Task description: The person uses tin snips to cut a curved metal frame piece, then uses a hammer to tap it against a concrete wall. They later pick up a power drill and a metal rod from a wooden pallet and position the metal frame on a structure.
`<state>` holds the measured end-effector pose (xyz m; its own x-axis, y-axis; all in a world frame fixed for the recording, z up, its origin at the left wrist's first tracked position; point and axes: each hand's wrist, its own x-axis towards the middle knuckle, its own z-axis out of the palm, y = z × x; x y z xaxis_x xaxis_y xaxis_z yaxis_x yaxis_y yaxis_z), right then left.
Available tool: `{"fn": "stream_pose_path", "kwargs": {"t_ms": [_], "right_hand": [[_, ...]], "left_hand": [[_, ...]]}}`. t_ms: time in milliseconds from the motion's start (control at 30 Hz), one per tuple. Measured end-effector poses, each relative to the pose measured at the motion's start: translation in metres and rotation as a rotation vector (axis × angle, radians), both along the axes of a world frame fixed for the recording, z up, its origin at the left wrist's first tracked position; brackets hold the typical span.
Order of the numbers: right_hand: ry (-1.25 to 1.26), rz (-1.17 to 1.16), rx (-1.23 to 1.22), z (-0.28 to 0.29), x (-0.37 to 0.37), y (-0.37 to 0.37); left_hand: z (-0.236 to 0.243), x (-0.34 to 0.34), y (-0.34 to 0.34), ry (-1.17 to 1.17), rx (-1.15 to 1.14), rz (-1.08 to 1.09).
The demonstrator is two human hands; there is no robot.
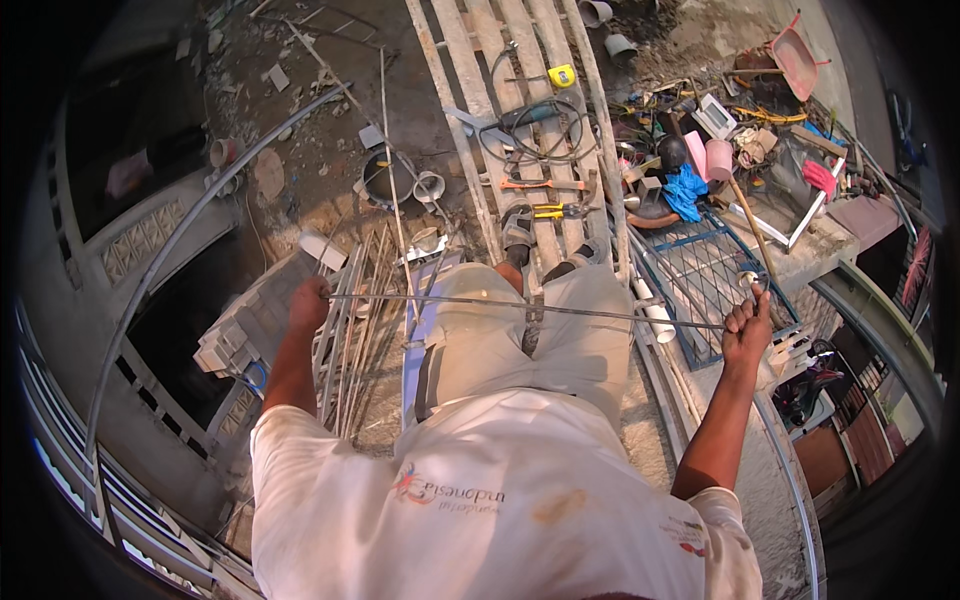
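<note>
A thin, dark metal rod [530, 306] stretches across in front of my thighs, bowing slightly. My left hand [312, 300] is closed around its left end. On the right, my right hand [748, 326] grips the other end, fingers wrapped and thumb side up. Beyond the rod, on wooden planks [467, 62] by my feet, lie a pair of yellow-handled pliers [562, 211], a hammer with an orange handle [545, 185], a power tool [527, 115] with a coiled cable, and a yellow tape measure [562, 76].
Below my right arm's reach lies a blue metal grille [700, 262], near a white pipe [655, 316]. Mixed clutter with a blue plastic bag [685, 192] fills the right. A black bucket [387, 180] stands left of the planks. A long curved pipe [165, 255] arcs along the left.
</note>
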<state>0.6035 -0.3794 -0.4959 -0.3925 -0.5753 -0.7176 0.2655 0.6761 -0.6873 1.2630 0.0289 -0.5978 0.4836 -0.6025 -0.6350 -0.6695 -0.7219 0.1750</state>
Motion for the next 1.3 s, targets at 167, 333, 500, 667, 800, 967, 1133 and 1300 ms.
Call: {"fn": "stream_pose_path", "kwargs": {"t_ms": [167, 333, 500, 667, 800, 967, 1133, 1300], "right_hand": [[0.003, -0.025, 0.004, -0.012, -0.010, 0.002], [0.010, 0.018, 0.011, -0.018, -0.009, -0.004], [-0.058, -0.002, -0.010, -0.022, 0.018, -0.038], [-0.079, -0.005, 0.004, -0.043, 0.034, -0.071], [-0.022, 0.010, 0.073, -0.048, 0.042, -0.098], [-0.039, 0.057, 0.104, -0.049, 0.054, -0.151], [-0.009, 0.203, 0.133, -0.035, 0.098, -0.205], [-0.078, 0.355, 0.120, -0.021, 0.139, -0.245]], "left_hand": [[0.009, -0.008, -0.013, -0.008, 0.071, -0.041], [0.016, -0.006, -0.041, -0.012, 0.081, 0.079], [0.005, 0.013, -0.062, -0.025, -0.035, 0.100], [-0.012, 0.039, -0.101, 0.031, -0.087, 0.171], [-0.021, 0.061, -0.156, -0.001, -0.230, 0.058], [-0.012, 0.083, -0.249, -0.166, -0.174, 0.145], [0.016, 0.103, -0.340, -0.344, -0.360, 0.133], [0.049, 0.157, -0.418, -0.500, -0.465, 0.189]]}}
